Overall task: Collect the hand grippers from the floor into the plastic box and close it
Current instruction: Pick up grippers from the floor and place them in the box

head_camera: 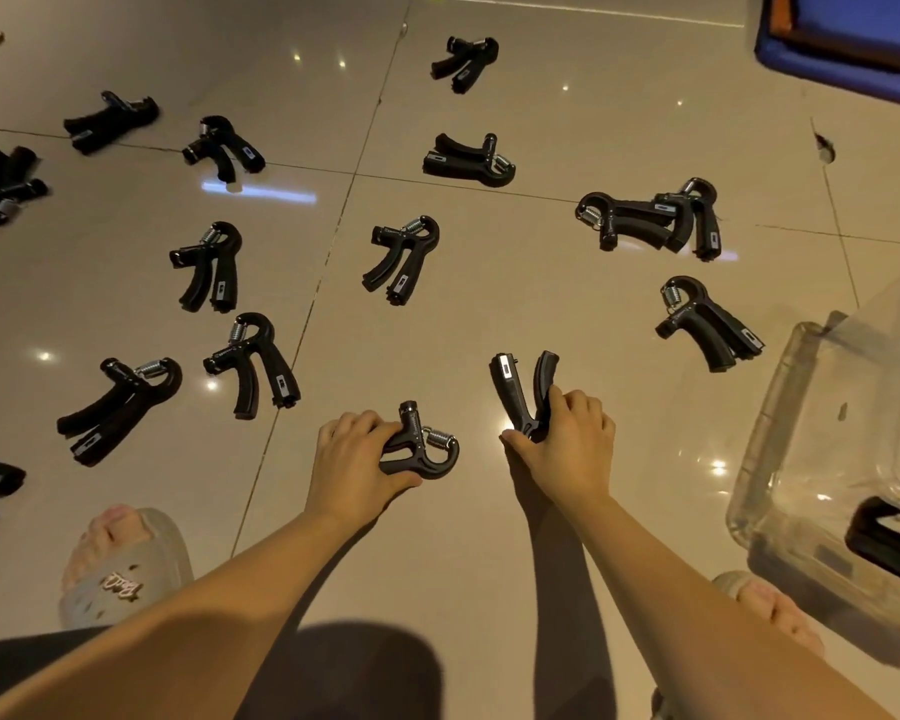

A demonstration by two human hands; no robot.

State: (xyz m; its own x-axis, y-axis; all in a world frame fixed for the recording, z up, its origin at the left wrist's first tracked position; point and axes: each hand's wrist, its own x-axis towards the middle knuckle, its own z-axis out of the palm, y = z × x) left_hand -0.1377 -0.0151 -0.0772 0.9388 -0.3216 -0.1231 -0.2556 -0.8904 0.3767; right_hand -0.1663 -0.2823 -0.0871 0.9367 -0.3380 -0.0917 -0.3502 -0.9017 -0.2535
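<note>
Head view: we find the left hand curled round the handles of the first hand gripper, which lies flat on the floor with its spring end pointing right. The right hand pinches the second hand gripper at its hinge end, handles splayed and pointing away from the person. The plastic box sits to the right of both hands, nearer the right hand; we judge that hand should deliver first. Loose hand grippers lie scattered beyond and to the left.
</note>
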